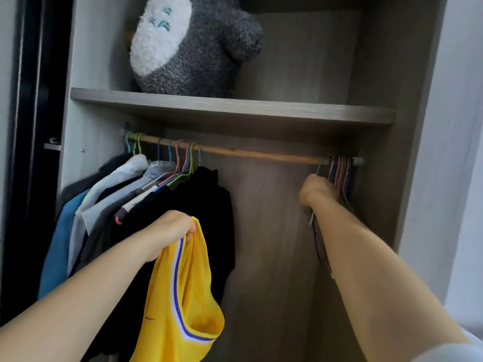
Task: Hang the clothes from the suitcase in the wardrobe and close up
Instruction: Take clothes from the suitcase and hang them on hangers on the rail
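**A:** Nearest first. What's on the left side?

**B:** Your left hand [170,232] is lowest and closest. Its fingers and thumb are bunched tight on the top edge of the yellow jersey [183,296]. The jersey hangs limp from your grip, with white and purple trim along its openings. It is in front of the hung clothes and on no hanger.

**A:** And the right?

**B:** Your right hand [315,190] is stretched higher and deeper in, at the right end of the rail [248,152]. It is curled into a fist on the empty hangers [339,173] bunched there, and a pale wire shows above and below your knuckles. The back of the hand hides your fingertips, so I cannot tell how many hangers you hold.

**A:** What is on the rail already?

**B:** At the left end there is a packed row on coloured hangers. A black garment [206,205] hangs nearest the middle, just behind the jersey. Grey and white pieces come next, and a blue garment [56,246] is outermost. Between that row and your right hand the rail shows as bare wood.

**A:** Above and behind?

**B:** A shelf [235,107] runs just over the rail. A grey plush toy [193,45] with a white belly stands on its left part. The wardrobe [379,61] stands open to you, and a dark panel [28,126] shows past its left wall.
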